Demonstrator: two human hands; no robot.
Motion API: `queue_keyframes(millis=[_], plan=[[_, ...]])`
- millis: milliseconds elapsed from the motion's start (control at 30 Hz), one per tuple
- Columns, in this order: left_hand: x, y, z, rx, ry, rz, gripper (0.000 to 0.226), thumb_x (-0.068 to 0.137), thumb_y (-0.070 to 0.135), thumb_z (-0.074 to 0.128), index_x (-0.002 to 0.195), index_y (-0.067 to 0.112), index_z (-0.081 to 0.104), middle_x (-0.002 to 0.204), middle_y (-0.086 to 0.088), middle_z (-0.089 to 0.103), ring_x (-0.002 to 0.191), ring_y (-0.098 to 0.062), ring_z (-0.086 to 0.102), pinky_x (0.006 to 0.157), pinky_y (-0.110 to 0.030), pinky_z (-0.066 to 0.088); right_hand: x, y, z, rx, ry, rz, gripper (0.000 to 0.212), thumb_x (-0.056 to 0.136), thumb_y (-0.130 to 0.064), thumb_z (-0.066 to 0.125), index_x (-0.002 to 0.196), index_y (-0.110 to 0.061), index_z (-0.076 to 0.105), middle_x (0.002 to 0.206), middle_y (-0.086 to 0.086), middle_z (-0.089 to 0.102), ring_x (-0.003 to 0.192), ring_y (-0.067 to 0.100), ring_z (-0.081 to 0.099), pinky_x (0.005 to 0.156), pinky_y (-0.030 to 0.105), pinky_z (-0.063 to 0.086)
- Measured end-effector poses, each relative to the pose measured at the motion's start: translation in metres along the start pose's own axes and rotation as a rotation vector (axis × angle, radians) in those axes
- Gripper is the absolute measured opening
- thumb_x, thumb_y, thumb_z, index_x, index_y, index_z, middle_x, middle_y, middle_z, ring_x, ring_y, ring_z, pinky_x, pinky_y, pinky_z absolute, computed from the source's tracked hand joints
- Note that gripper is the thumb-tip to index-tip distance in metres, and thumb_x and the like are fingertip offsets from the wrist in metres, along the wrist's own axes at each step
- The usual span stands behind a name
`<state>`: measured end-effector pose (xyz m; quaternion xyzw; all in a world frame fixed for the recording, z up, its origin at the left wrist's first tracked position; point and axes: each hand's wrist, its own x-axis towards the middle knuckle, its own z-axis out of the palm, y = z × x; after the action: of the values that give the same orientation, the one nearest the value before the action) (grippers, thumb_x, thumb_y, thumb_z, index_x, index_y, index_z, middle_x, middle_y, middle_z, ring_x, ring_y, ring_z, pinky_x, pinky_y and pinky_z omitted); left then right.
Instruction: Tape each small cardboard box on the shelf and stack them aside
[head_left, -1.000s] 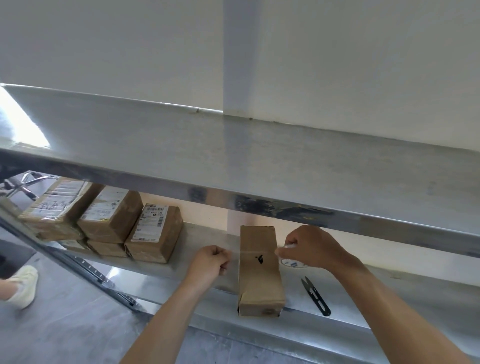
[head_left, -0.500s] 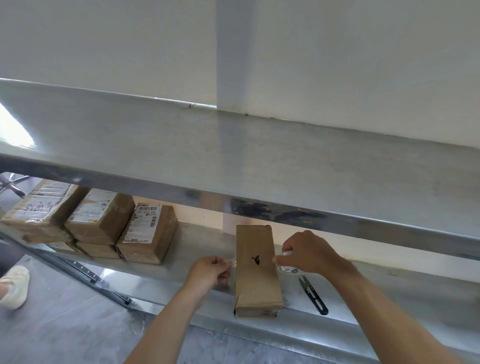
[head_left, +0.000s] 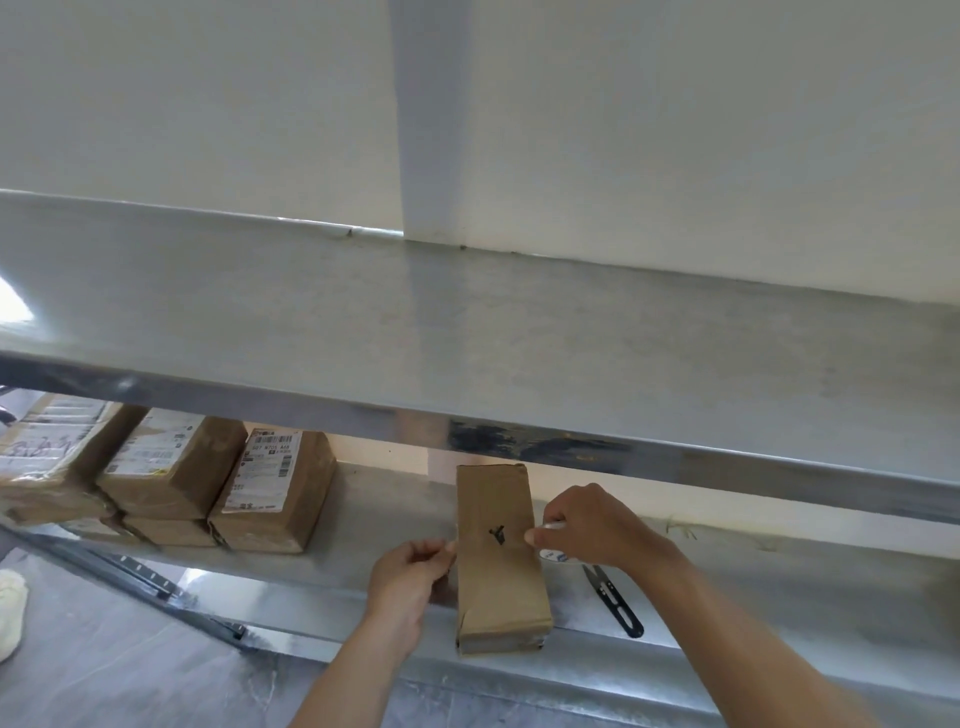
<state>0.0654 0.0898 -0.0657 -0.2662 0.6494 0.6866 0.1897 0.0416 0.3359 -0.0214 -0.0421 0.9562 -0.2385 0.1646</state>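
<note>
- Box (head_left: 498, 551) at centre frame is mid-taping; left hand (head_left: 410, 577) pinches the tape end, right hand (head_left: 587, 525) grips the roll (head_left: 553, 555).
- Stack (head_left: 171, 478) at left looks done.

A packing or storage room: steel shelving (head_left: 519, 332) holding labelled parcels (head_left: 275, 488)

tape roll (head_left: 555, 556) mostly hidden under right hand (head_left: 592, 525), leftmost box (head_left: 47, 457) cropped

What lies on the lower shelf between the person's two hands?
In the head view, the plain cardboard box with a black mark lies between the left hand and right hand, lengthwise on the lower shelf.
</note>
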Motion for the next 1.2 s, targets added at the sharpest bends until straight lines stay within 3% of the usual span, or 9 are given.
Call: queue_keyframes(millis=[200, 367, 500, 667, 733, 833, 967, 1100, 1200], plan=[[-0.033, 0.027, 0.036, 0.611, 0.124, 0.343, 0.010, 0.096, 0.030, 0.057, 0.101, 0.021, 0.057, 0.096, 0.006, 0.064, 0.084, -0.011, 0.061, 0.068, -0.028, 0.052, 0.003, 0.002, 0.004, 0.000, 0.027, -0.008, 0.049, 0.081, -0.060, 0.066, 0.066, -0.013, 0.067, 0.065, 0.004, 0.064, 0.061, 0.018, 0.060, 0.056, 0.030, 0.041], [-0.031, 0.018, 0.070, 0.956, 0.246, 0.346, 0.085, 0.075, 0.079, 0.062, 0.119, 0.010, 0.040, 0.117, -0.005, 0.049, 0.112, -0.028, 0.051, 0.090, -0.035, 0.044, 0.000, -0.001, 0.001, -0.025, 0.014, -0.027, 0.053, 0.083, -0.057, 0.060, 0.061, -0.009, 0.059, 0.061, 0.005, 0.056, 0.058, 0.017, 0.051, 0.055, 0.032, 0.035], [-0.015, 0.018, 0.066, 0.759, 0.196, 0.292, 0.062, 0.089, 0.053, 0.067, 0.122, 0.010, 0.038, 0.123, -0.010, 0.047, 0.116, -0.033, 0.051, 0.095, -0.044, 0.047, -0.003, 0.000, 0.000, 0.035, 0.037, -0.016, 0.049, 0.082, -0.054, 0.068, 0.064, -0.008, 0.065, 0.063, 0.004, 0.061, 0.060, 0.016, 0.054, 0.058, 0.030, 0.040], [-0.017, 0.024, 0.050, 0.648, 0.208, 0.394, 0.020, 0.101, 0.031, 0.057, 0.095, 0.016, 0.045, 0.101, -0.009, 0.058, 0.081, -0.017, 0.057, 0.074, -0.038, 0.051, -0.001, 0.004, 0.003, 0.092, 0.029, 0.004, 0.049, 0.078, -0.055, 0.070, 0.063, -0.009, 0.065, 0.063, 0.008, 0.062, 0.054, 0.012, 0.050, 0.057, 0.030, 0.040], [-0.023, 0.025, 0.052, 0.753, 0.243, 0.452, 0.014, 0.103, 0.029, 0.051, 0.111, 0.018, 0.047, 0.105, -0.007, 0.059, 0.087, -0.020, 0.061, 0.076, -0.037, 0.051, 0.001, 0.005, 0.003, 0.087, 0.029, 0.007, 0.052, 0.076, -0.058, 0.068, 0.064, -0.008, 0.064, 0.064, 0.010, 0.062, 0.054, 0.013, 0.050, 0.056, 0.031, 0.038], [-0.037, 0.025, 0.071, 1.103, 0.171, 0.446, 0.057, 0.103, 0.038, 0.041, 0.151, 0.014, 0.024, 0.132, -0.013, 0.048, 0.115, -0.030, 0.055, 0.090, -0.038, 0.051, 0.000, 0.004, 0.001, 0.064, 0.016, -0.012, 0.050, 0.078, -0.054, 0.068, 0.054, -0.013, 0.054, 0.056, 0.004, 0.050, 0.052, 0.013, 0.045, 0.055, 0.032, 0.035], [-0.051, 0.028, 0.096, 1.177, 0.025, 0.148, 0.128, 0.074, 0.068, 0.059, 0.155, 0.011, -0.023, 0.158, -0.019, -0.002, 0.143, -0.036, 0.017, 0.104, -0.047, 0.041, -0.003, 0.001, -0.005, 0.047, -0.004, -0.055, 0.041, 0.082, -0.046, 0.066, 0.058, -0.014, 0.059, 0.060, -0.002, 0.052, 0.053, 0.005, 0.042, 0.056, 0.027, 0.035], [-0.048, 0.024, 0.099, 1.187, 0.142, 0.140, 0.131, 0.071, 0.072, 0.060, 0.152, 0.023, -0.031, 0.153, -0.016, 0.008, 0.137, -0.033, 0.021, 0.099, -0.049, 0.045, -0.002, 0.003, -0.012, 0.053, -0.057, -0.049, 0.036, 0.087, -0.030, 0.056, 0.067, 0.000, 0.056, 0.069, 0.014, 0.055, 0.058, 0.013, 0.038, 0.056, 0.029, 0.031], [-0.046, 0.025, 0.094, 1.171, 0.143, 0.121, 0.135, 0.065, 0.087, 0.052, 0.151, 0.025, -0.032, 0.145, -0.016, 0.019, 0.132, -0.034, 0.028, 0.099, -0.049, 0.043, 0.001, 0.008, -0.019, 0.033, -0.099, -0.042, 0.038, 0.089, -0.038, 0.063, 0.065, -0.009, 0.062, 0.063, -0.004, 0.057, 0.057, 0.011, 0.051, 0.059, 0.026, 0.043]])
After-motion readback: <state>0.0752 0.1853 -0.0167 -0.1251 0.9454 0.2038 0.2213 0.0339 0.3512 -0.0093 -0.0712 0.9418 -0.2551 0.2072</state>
